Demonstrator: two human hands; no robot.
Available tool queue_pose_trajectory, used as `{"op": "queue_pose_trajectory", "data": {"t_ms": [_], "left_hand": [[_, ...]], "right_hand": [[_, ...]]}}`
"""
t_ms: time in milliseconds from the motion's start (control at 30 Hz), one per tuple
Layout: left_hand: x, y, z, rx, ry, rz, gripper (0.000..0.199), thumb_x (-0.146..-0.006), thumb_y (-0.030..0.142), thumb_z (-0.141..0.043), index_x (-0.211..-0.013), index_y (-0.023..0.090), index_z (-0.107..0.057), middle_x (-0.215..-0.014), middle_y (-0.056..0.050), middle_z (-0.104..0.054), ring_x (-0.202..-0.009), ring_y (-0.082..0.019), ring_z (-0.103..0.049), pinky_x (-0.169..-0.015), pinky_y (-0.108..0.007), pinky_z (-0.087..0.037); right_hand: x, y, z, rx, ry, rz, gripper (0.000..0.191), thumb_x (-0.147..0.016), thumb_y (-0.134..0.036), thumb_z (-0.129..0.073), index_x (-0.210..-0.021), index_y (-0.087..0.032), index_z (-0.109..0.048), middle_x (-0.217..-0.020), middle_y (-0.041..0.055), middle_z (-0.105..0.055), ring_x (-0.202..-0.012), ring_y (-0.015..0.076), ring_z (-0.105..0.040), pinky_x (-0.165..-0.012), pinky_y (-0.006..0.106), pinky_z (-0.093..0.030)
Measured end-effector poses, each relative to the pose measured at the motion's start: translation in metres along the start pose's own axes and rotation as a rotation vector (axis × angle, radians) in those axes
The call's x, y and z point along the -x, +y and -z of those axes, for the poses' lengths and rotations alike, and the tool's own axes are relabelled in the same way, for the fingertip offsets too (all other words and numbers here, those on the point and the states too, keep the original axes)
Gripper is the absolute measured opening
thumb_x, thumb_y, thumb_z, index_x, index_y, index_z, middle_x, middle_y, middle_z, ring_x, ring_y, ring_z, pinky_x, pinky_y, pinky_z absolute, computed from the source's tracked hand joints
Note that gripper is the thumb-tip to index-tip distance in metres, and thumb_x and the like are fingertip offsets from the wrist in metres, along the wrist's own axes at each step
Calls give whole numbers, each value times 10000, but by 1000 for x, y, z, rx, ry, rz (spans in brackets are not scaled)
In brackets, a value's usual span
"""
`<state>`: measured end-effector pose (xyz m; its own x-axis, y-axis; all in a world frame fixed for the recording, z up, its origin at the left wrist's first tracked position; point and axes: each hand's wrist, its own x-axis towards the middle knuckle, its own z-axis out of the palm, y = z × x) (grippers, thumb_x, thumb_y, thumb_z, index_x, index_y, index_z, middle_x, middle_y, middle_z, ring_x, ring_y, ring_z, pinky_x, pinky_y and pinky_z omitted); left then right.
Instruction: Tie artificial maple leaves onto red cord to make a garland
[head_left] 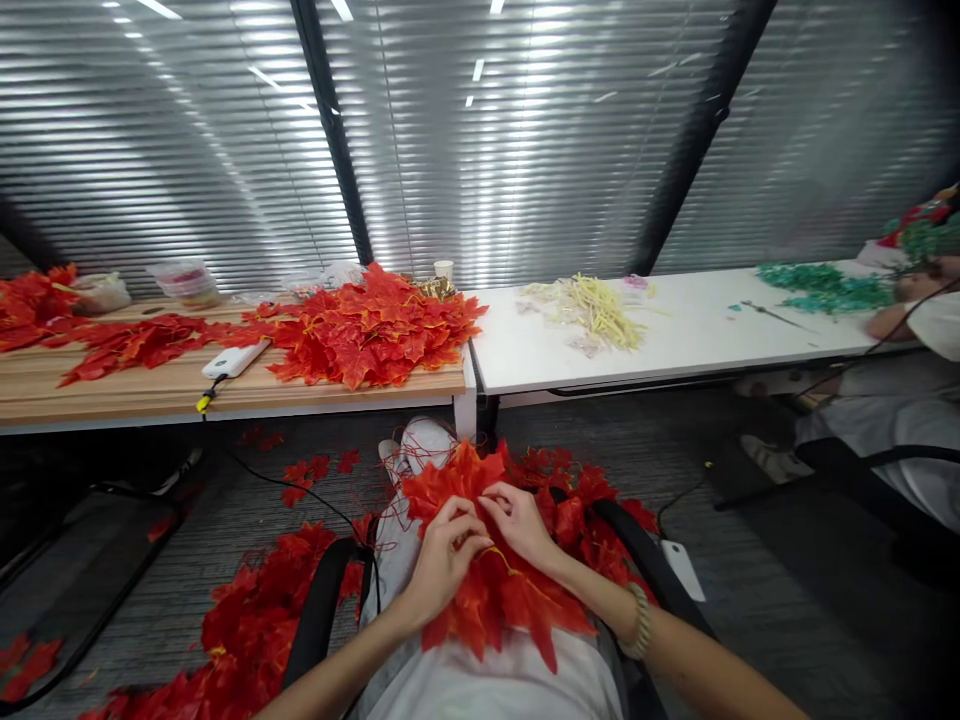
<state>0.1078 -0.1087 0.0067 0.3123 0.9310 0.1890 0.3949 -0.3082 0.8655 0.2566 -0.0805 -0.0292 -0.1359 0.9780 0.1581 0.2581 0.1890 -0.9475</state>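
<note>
Red artificial maple leaves (532, 600) lie bunched over my lap, with a yellow stem visible near the middle. My left hand (448, 560) is closed in a pinch at the bunch, its fingertips beside the yellow stem. Just to its right, my right hand (519, 522) also pinches into the leaves, thumb and fingers together. The exact spot between the fingertips is too small to make out. Thin red strands hang by my knee on the left of the bunch.
A big heap of red leaves (375, 330) covers the wooden table's right end, near a white power bank (236, 358). Yellow strips (600, 310) lie on the white table (517, 350). More leaves (255, 620) spread over the floor. At right, a person sits by green pieces (832, 288).
</note>
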Motion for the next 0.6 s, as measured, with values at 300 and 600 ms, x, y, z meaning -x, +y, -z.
{"op": "queue_pose_trajectory", "data": {"t_ms": [300, 600], "left_hand": [[-5, -4, 5, -112, 25, -28, 150, -833, 272, -486, -729, 173, -531, -829, -36, -528, -728, -145, -504, -678, -267, -414], [-7, -10, -1, -280, 66, -84, 302, -746, 97, -478, -1032, 191, -496, -997, -61, -615, -869, -184, -594, -779, -315, -460]], "right_hand": [[2, -5, 6, -147, -12, -72, 281, -746, -413, -564, -744, -137, -615, -639, 13, -525, -573, 106, -427, -555, 223, -353], [3, -31, 19, -146, -189, -29, 194, -811, -340, -490, -753, -159, -529, -667, -15, -464, -606, 99, -406, -591, 215, -332]]}}
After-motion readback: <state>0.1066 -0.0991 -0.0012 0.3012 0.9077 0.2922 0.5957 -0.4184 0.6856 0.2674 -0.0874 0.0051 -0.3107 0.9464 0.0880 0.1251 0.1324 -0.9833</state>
